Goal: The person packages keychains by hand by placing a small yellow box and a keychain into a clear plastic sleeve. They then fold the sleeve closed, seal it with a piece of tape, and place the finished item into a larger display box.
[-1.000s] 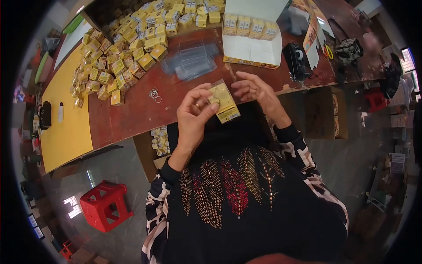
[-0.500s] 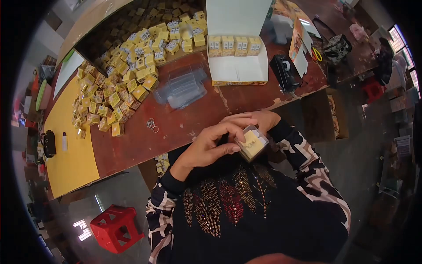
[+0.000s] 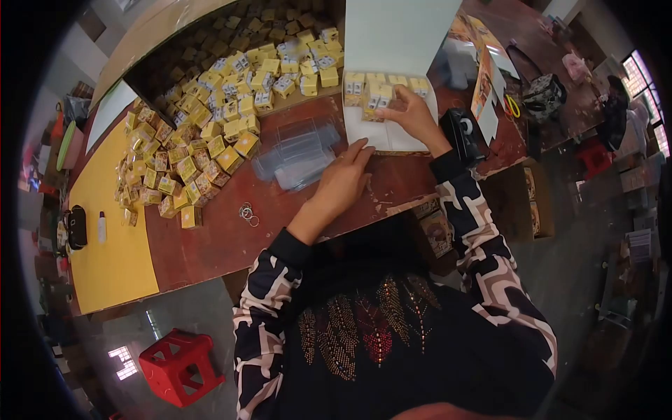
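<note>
My right hand (image 3: 418, 122) grips a small yellow box pack (image 3: 379, 102) between thumb and fingers, over the inside of the open white carton (image 3: 395, 136). A row of similar yellow boxes (image 3: 355, 85) stands along the carton's back. My left hand (image 3: 341, 183) rests at the carton's front left corner, its fingers stretched forward and nothing visible in it. Left of that hand, clear plastic sleeves (image 3: 299, 157) lie on the red table.
Many small yellow boxes (image 3: 185, 168) are heaped on the left, spilling from a large cardboard box (image 3: 122, 56). Metal rings (image 3: 248, 214) lie near the front edge. A black tape dispenser (image 3: 463, 134) stands right of the carton. A red stool (image 3: 180, 367) is on the floor.
Both hands have moved from near my body up to the carton. The small clear-cased box is no longer between them; my right hand now holds a yellow pack inside the carton.
</note>
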`<action>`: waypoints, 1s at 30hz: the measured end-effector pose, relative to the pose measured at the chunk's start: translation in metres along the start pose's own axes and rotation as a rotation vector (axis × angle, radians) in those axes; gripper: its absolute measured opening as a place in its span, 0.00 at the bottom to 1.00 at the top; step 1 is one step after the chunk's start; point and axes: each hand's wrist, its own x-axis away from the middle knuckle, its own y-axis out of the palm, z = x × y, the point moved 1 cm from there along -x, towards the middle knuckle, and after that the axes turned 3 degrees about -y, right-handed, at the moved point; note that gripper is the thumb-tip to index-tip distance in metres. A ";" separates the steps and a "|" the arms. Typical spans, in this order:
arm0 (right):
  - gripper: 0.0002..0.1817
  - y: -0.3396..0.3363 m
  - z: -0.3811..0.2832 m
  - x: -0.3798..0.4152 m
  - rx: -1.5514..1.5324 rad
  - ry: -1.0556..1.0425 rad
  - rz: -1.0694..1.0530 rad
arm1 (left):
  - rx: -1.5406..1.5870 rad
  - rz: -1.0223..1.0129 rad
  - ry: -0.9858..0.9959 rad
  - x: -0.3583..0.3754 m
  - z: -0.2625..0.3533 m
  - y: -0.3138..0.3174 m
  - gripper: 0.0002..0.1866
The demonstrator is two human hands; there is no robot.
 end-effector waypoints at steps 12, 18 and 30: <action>0.25 0.046 0.049 -0.023 0.537 -0.035 0.182 | -0.037 0.036 0.125 -0.003 -0.016 -0.003 0.29; 0.31 0.031 0.034 -0.005 0.575 -0.036 0.231 | -0.228 0.105 -0.111 -0.045 -0.110 -0.094 0.37; 0.12 0.078 -0.061 0.058 0.020 -0.150 0.176 | -0.032 0.234 -0.259 -0.007 -0.061 -0.129 0.11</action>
